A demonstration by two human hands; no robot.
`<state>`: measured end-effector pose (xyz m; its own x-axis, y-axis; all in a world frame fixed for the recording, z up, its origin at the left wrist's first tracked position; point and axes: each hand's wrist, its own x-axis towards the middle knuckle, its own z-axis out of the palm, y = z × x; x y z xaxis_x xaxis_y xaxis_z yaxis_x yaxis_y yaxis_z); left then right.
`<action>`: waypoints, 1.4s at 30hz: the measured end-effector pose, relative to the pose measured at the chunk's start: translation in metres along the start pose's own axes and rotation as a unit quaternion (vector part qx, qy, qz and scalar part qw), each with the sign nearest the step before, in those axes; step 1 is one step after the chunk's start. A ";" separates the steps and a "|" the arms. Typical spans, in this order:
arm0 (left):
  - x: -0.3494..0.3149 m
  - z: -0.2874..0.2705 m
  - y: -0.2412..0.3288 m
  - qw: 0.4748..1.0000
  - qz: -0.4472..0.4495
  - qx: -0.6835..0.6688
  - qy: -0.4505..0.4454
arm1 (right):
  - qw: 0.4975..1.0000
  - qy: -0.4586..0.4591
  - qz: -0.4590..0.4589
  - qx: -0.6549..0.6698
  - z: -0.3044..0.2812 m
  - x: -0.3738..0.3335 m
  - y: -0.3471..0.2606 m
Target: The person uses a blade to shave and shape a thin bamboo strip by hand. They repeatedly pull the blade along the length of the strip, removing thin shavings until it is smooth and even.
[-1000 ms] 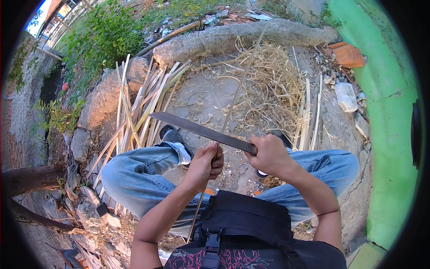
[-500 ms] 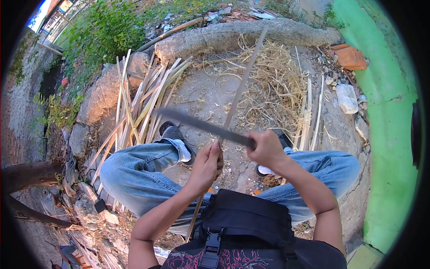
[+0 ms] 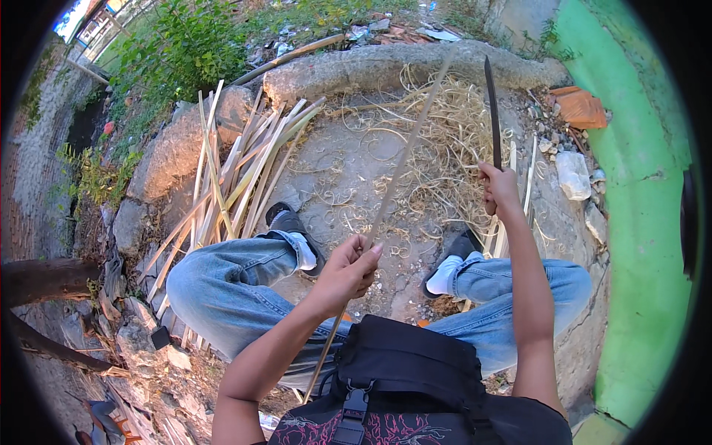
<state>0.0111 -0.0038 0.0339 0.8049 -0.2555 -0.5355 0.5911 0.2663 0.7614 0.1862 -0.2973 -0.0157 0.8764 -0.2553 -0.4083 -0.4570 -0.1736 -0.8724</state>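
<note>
The person sits on bare ground with knees apart, blue jeans and dark shoes in view, a black bag against the chest.

The left hand (image 3: 347, 273) is closed around a long thin cane strip (image 3: 393, 185), pinched between thumb and fingers (image 3: 369, 256) near its lower third. The strip runs from beside the bag, up through the grip, and out at a slant over the ground toward the concrete kerb (image 3: 386, 63) at the far side. It is clear of the ground along its upper length.

The right hand (image 3: 498, 189) is wrapped tight on the handle of a long dark blade (image 3: 491, 111), held nearly upright with the tip pointing away from the body. Blade and strip stand well apart; no cutting contact is present.

A heap of pale curled shavings (image 3: 445, 148) covers the ground between the feet and the kerb. A stack of split cane lengths (image 3: 237, 170) lies to the left, against a rough stone. A green painted wall (image 3: 630, 222) bounds the right side.

Judgement: the work in hand appears to be paring the strip. To do it well, the edge should meet the strip beyond the left hand and travel away from the body, at a shallow angle, so that thin curls come off rather than gouges. The left grip should stay behind the edge, firm enough to stop the strip twisting. The knees lie close to the stroke line and warrant care.
</note>
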 end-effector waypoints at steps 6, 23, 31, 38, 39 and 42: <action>0.006 -0.010 -0.004 0.992 0.087 0.087 0.013 | 0.990 -0.065 -0.113 -0.049 0.020 -0.058 -0.027; -0.001 -0.004 0.001 0.989 -0.098 -0.092 -0.064 | 0.813 -0.219 -0.449 -0.297 0.065 -0.136 0.021; -0.013 0.001 0.003 0.964 -0.191 -0.147 -0.116 | 0.923 -0.031 -0.215 -0.318 0.040 -0.035 0.024; -0.001 -0.007 0.000 0.989 -0.129 -0.039 -0.056 | 0.968 0.024 0.137 0.207 -0.032 0.062 0.055; 0.001 -0.005 -0.001 0.989 -0.128 -0.045 -0.052 | 0.970 0.019 0.138 0.201 -0.027 0.052 0.048; 0.002 -0.003 -0.001 0.995 -0.085 -0.024 -0.036 | 0.917 -0.131 0.171 0.336 -0.008 0.005 0.010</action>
<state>0.0122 -0.0019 0.0306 0.6887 -0.3659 -0.6260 0.7212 0.2566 0.6434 0.1847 -0.3079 -0.0242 0.7464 0.0670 -0.6621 -0.5919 0.5217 -0.6144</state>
